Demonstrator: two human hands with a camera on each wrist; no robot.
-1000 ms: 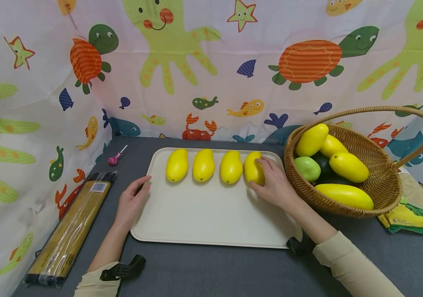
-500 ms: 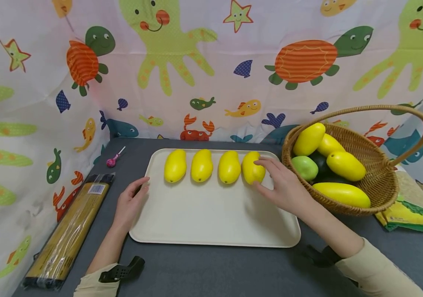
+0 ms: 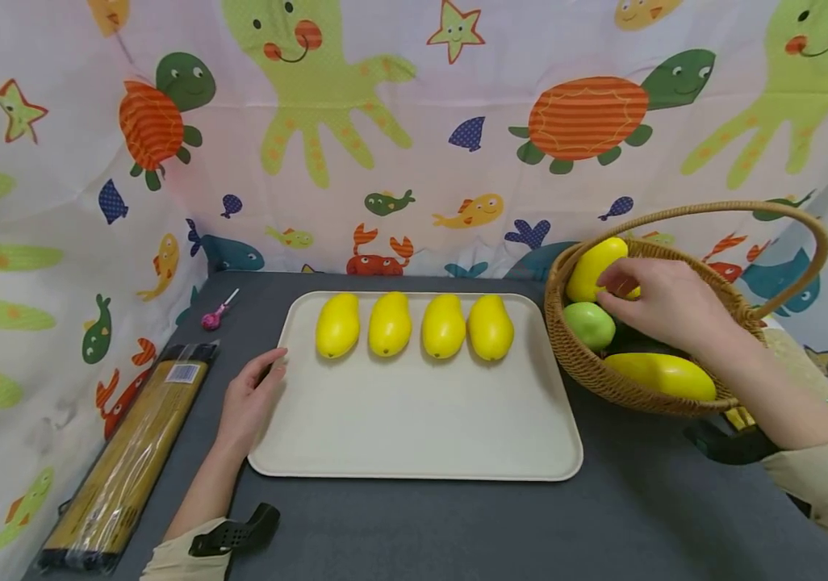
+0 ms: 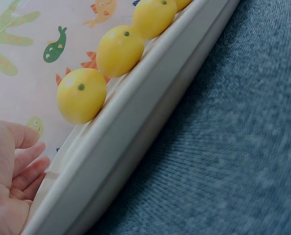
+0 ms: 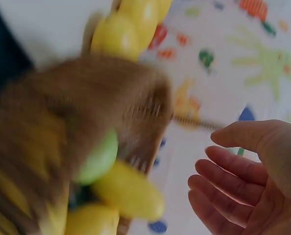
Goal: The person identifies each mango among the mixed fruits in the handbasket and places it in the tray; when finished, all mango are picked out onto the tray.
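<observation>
Four yellow fruits point(image 3: 390, 324) lay on tray point(image 3: 414, 428), other fruits point(image 3: 661, 376) in wicker basket point(image 3: 583, 373). Your right hand point(image 3: 664, 303) was over basket, fingers loosely parted; left hand point(image 3: 250, 399) lay at tray's left edge, fingers relaxed.

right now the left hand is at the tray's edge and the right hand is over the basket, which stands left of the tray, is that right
Not quite: the basket stands to the right of the tray, as the head view shows. The left hand is at the tray's edge and the right hand is over the basket.
</observation>
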